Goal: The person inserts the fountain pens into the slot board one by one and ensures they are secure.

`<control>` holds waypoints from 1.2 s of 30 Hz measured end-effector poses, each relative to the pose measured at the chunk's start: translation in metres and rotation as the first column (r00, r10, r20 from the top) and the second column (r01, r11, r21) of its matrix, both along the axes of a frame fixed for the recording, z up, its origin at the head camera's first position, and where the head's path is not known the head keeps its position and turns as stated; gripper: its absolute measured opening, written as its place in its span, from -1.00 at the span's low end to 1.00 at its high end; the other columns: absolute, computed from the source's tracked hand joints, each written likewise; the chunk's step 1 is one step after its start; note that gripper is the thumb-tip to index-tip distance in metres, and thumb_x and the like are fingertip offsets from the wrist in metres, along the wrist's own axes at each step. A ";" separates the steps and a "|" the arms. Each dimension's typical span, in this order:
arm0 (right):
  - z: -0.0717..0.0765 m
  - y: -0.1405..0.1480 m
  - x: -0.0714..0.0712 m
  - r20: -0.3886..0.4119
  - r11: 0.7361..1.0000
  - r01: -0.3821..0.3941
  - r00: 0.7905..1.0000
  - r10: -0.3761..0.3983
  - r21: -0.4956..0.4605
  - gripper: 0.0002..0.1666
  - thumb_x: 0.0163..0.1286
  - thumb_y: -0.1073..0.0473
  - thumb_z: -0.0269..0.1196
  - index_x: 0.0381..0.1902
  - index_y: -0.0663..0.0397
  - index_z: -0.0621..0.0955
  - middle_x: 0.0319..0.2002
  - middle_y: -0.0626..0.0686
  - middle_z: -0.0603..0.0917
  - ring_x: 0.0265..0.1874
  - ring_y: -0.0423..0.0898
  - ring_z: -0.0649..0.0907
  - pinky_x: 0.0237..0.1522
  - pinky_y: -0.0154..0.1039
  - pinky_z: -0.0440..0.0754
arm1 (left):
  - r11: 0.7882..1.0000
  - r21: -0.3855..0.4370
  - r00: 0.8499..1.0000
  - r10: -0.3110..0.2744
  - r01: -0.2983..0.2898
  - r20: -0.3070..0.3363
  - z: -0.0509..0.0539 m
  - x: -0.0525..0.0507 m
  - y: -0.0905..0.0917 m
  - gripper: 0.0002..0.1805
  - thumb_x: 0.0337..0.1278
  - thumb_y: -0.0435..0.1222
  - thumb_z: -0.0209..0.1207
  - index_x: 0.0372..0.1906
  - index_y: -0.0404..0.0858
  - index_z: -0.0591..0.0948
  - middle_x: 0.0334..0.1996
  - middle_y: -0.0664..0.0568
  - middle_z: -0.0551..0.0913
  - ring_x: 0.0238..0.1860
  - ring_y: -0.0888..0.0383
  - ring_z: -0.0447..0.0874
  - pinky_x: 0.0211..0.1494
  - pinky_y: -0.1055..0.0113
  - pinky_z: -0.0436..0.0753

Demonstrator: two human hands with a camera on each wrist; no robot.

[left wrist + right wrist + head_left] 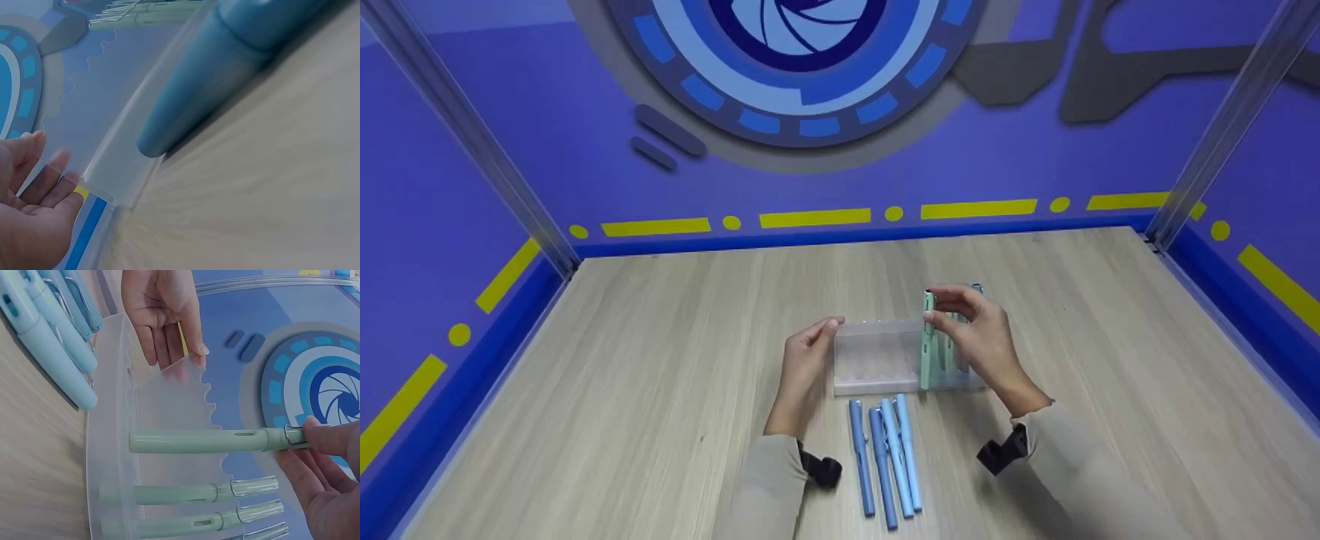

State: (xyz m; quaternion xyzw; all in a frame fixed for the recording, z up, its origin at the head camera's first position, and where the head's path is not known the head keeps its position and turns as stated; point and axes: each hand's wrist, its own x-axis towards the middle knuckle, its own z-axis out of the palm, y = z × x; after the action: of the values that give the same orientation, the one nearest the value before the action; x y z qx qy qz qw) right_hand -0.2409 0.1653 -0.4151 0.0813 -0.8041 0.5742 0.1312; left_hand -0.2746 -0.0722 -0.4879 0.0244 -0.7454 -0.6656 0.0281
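A translucent scalloped pen holder [877,385] stands on the table. My left hand [804,367] pinches its upper left corner; in the right wrist view that hand [166,315] has its thumb on the scalloped edge. My right hand [986,341] pinches a light green pen [926,352] near its clip end, the pen upright at the holder's front. The pen's lower end [146,441] is at the holder's ledge in the right wrist view. Beside it, other green pens [180,494] rest in the holder, partly hidden by my right hand in the head view.
Several blue pens, darker ones [861,457] on the left and lighter ones [907,450] on the right, lie on the wooden table [660,390] in front of the holder. Blue-purple panels [810,187] stand behind and at both sides of the table.
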 end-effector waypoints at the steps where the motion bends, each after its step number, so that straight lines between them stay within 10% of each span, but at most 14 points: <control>1: 0.000 0.000 -0.001 -0.009 1.000 0.007 1.000 -0.007 0.002 -0.59 0.20 0.26 0.37 0.03 0.10 0.61 -0.08 0.09 0.70 -0.14 -0.24 0.68 -0.11 -0.48 0.66 | 1.000 0.002 1.000 0.000 0.000 0.001 0.000 0.000 0.000 -0.62 0.35 -0.07 0.08 0.07 -0.21 0.64 0.15 -0.04 0.62 0.30 0.02 0.47 0.43 0.17 0.41; 36: -0.016 -0.007 -0.013 -0.086 1.000 0.014 0.996 -0.013 0.008 -0.64 0.19 0.30 0.36 -0.02 0.12 0.64 -0.09 0.04 0.70 -0.14 -0.21 0.69 -0.08 -0.36 0.69 | 0.999 0.040 1.000 0.010 -0.010 0.001 -0.002 0.001 0.000 -0.62 0.34 -0.08 0.09 0.06 -0.23 0.65 0.15 -0.06 0.62 0.31 0.00 0.47 0.43 0.14 0.40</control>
State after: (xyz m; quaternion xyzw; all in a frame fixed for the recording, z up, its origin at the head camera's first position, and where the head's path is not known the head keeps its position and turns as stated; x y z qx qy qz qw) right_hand -0.2538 0.1587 -0.4310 0.1009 -0.8007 0.5657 0.1692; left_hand -0.2734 -0.0720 -0.4897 0.0290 -0.7318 -0.6802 0.0305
